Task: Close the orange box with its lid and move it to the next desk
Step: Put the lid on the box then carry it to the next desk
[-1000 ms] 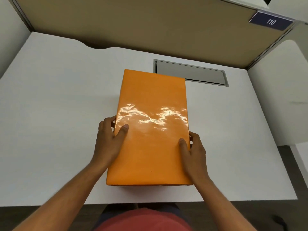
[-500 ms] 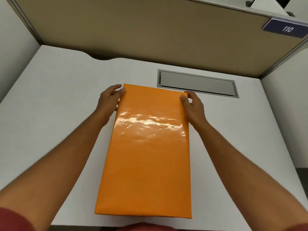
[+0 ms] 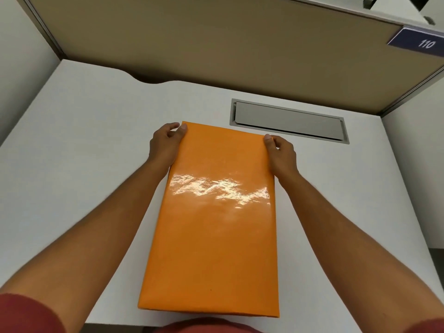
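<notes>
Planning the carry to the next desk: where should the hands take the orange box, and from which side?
Grip the two long sides of the orange box, one hand from each side, nearer mid-length. It lies flat and long; the left hand and right hand now sit at its far corners, which would probably leave the near end sagging.

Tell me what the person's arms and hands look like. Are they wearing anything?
Both forearms are bare from the elbows down. The left hand and the right hand wear no gloves, and no rings, watch or bracelets show. A dark red short sleeve covers the upper left arm at the bottom corner of the view, and more of the same red cloth peeks in at the bottom edge.
</notes>
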Demonstrator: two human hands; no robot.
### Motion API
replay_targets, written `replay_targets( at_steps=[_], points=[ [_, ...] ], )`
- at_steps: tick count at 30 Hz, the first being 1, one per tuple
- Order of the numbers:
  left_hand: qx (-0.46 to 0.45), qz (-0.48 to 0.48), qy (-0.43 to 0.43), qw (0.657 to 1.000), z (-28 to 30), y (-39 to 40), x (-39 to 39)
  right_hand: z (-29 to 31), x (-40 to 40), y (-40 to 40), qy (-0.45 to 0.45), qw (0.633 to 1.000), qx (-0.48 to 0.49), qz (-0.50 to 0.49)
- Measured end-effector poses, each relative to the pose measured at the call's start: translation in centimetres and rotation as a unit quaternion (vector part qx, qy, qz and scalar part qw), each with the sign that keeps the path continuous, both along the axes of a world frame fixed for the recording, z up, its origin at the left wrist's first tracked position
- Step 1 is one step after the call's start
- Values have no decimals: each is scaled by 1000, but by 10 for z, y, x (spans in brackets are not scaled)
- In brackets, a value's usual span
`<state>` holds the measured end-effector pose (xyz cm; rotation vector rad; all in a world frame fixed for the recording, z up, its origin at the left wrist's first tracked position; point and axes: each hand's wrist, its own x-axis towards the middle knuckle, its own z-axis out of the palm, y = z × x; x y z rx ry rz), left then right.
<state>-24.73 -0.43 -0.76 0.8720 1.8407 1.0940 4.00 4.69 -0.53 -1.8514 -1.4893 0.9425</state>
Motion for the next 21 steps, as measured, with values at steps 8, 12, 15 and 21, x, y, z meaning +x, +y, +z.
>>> replay_targets(
  at_steps=[8, 12, 15, 21],
  points=[
    [-82, -61, 15, 995, 18, -112, 12, 22, 5, -138, 48, 988, -144, -14],
    [-135, -77, -53, 986, 19, -175, 23, 31, 0, -214, 54, 984, -169, -24],
    [-134, -82, -75, 985, 19, -194, 30, 28, -2, -231, 39, 986, -158, -39],
    [-125, -81, -21, 989, 20, -199, 37, 21, -3, -234, 27, 991, -125, -41]
  ],
)
